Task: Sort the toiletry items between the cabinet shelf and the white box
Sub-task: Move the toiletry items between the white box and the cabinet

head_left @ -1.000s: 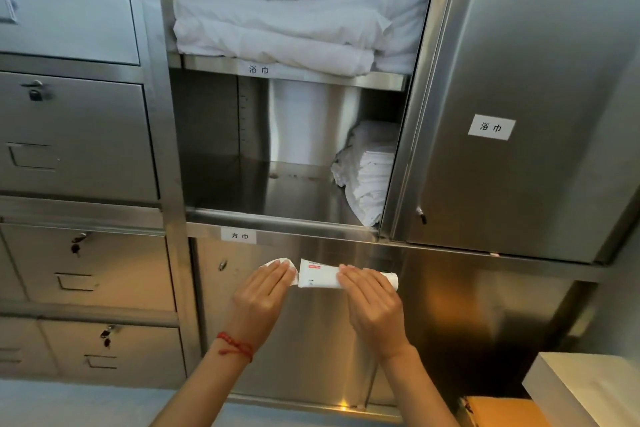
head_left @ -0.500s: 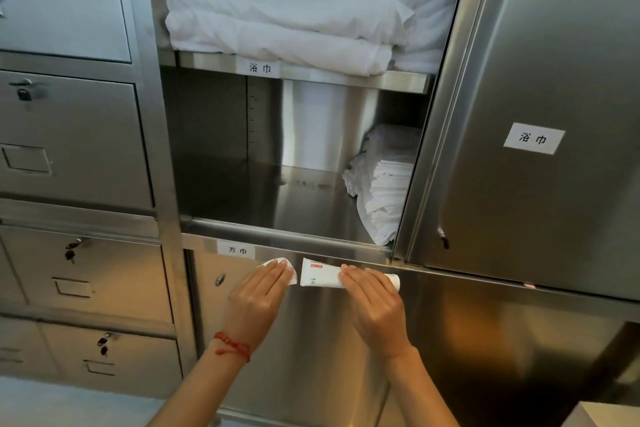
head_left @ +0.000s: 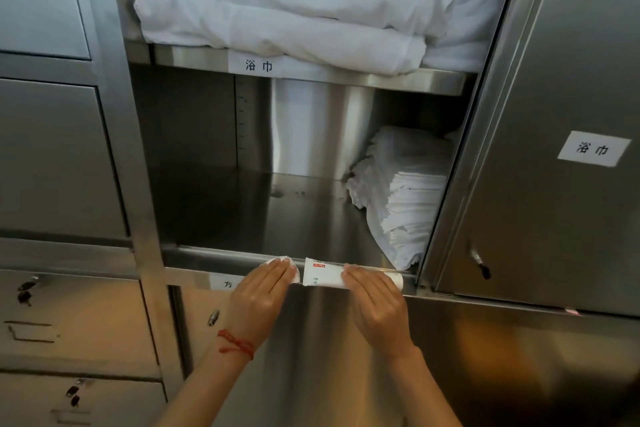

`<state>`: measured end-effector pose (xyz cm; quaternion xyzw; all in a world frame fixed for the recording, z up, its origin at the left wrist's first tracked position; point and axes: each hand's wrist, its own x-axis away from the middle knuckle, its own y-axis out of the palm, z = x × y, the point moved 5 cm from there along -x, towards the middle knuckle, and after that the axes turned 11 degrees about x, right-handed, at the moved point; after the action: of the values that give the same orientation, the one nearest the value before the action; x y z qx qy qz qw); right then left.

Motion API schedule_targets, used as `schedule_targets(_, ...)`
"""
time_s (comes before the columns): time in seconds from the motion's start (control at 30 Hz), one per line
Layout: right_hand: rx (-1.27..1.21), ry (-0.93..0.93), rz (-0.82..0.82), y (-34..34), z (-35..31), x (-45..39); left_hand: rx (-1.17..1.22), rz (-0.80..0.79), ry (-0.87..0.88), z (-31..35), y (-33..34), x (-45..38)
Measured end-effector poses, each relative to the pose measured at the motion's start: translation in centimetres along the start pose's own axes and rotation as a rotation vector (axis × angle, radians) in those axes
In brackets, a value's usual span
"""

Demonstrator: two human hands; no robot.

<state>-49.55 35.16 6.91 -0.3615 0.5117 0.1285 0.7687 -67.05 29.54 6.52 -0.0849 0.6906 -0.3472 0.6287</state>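
Toothpaste tube (head_left: 323,277) sits at front edge of the cabinet shelf (head_left: 277,215), held by right hand (head_left: 375,305), fingers curled on it. Left hand (head_left: 259,302) holds a small white packet (head_left: 294,269). Step: putting both on shelf. Next, prob. push them in & let go.

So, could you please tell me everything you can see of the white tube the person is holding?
The white tube lies horizontally along the front lip of the lower cabinet shelf. It looks like soft plastic, with a small red label and faint green print near its flat crimped left end. The right hand covers its middle, and the rounded cap end pokes out to the right. The left hand holds a separate white item beside it.
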Motion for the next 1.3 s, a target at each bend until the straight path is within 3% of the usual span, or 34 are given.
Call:
schedule_targets(0.23,0.034,0.02,-0.024,4.4,-0.7,-2.1,0.046,0.021,0.029,-5.0,1.8,-1.3)
schedule_targets(0.47,0.124,0.04,0.058,7.7,-1.5,-3.6,0.037,0.043,0.059,-9.3,2.8,-1.9)
schedule_targets(1.3,0.119,0.1,-0.081,17.9,0.6,-4.0,0.11,-0.094,0.01,-17.0,10.2,-3.7)
